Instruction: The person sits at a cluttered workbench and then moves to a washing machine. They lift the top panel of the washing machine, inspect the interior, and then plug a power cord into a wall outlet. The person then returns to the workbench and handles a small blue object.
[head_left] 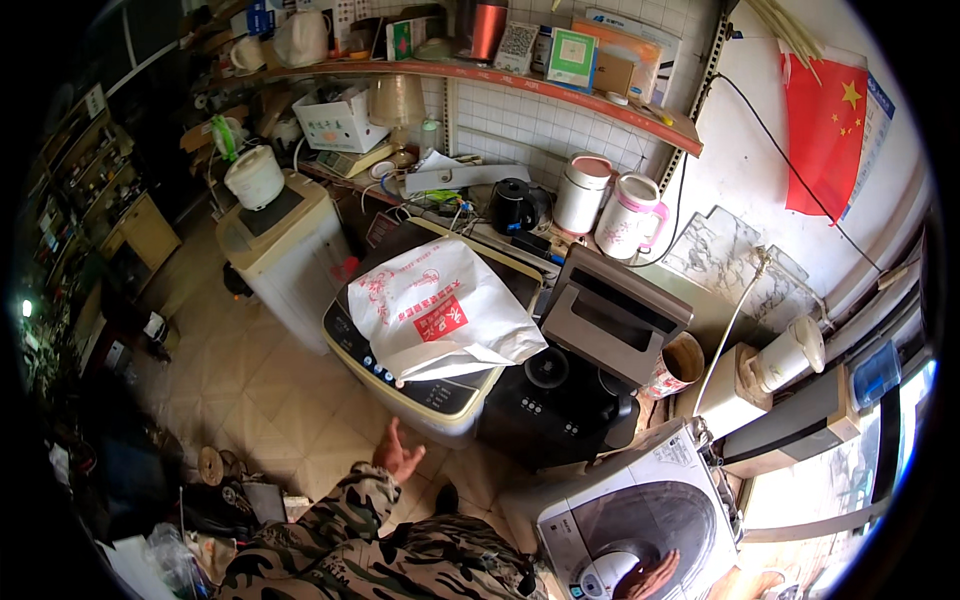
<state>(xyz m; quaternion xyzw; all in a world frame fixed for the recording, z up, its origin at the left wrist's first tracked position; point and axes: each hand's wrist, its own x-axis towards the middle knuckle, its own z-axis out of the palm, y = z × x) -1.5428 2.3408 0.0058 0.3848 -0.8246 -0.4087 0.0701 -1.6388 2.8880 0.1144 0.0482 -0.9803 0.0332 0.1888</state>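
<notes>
My left hand (398, 455) hangs open in a camouflage sleeve just below the front edge of a top-loading washing machine (430, 400), touching nothing. A white plastic bag (440, 310) with red print lies on that machine's lid. My right hand (650, 578) rests flat on the grey lid of a second white washing machine (640, 520) at the lower right. Between the two machines stands a black appliance (560, 400) with a grey box-shaped part (615, 315) propped on top.
A white cabinet carrying a rice cooker (255, 177) stands to the left. Behind are a black kettle (513, 205), two pink-and-white thermos jugs (610, 205), a cluttered wall shelf (560, 85) and a red flag (825, 135). Tiled floor (270, 380) lies left of me.
</notes>
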